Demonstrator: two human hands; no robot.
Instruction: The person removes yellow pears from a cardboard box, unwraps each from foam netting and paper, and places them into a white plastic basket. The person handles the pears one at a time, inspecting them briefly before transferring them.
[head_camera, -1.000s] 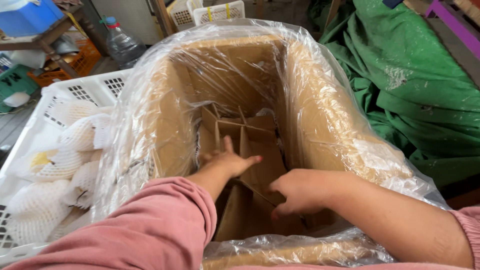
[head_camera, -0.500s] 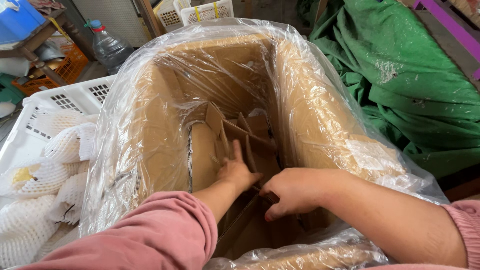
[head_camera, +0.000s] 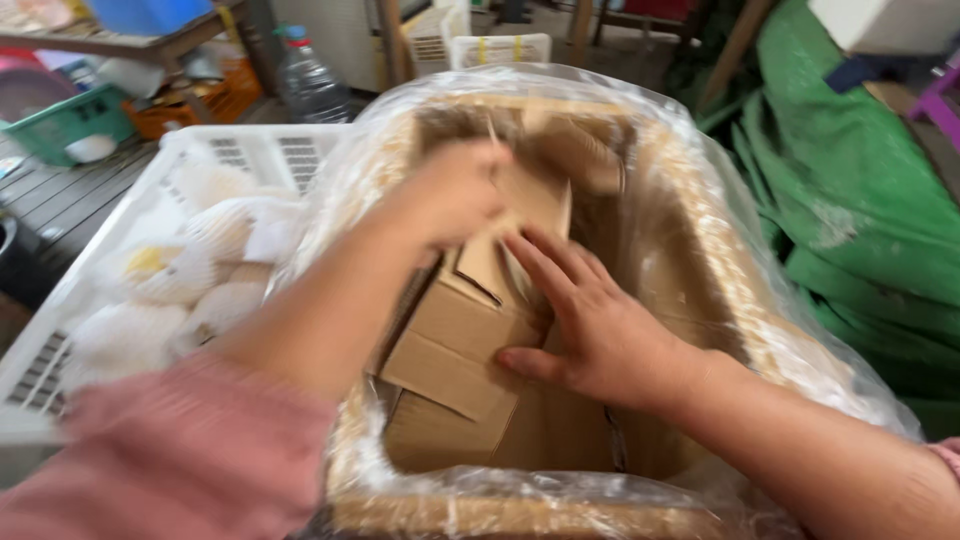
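Both hands (head_camera: 600, 330) on one cardboard divider (head_camera: 470, 340)

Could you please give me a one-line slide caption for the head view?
Both hands, left and right, handle cardboard dividers inside a plastic-lined box.

A large cardboard box (head_camera: 700, 250) lined with clear plastic film (head_camera: 800, 340) fills the middle of the frame. Inside it, the left hand (head_camera: 450, 195), blurred, seems to grip the top of folded cardboard divider pieces (head_camera: 470, 330), while the right hand (head_camera: 590, 320) lies flat on them, fingers spread. At left, a white plastic crate (head_camera: 250, 150) holds fruit in white foam netting (head_camera: 190, 270). Green tarpaulin (head_camera: 850, 200) lies at right.
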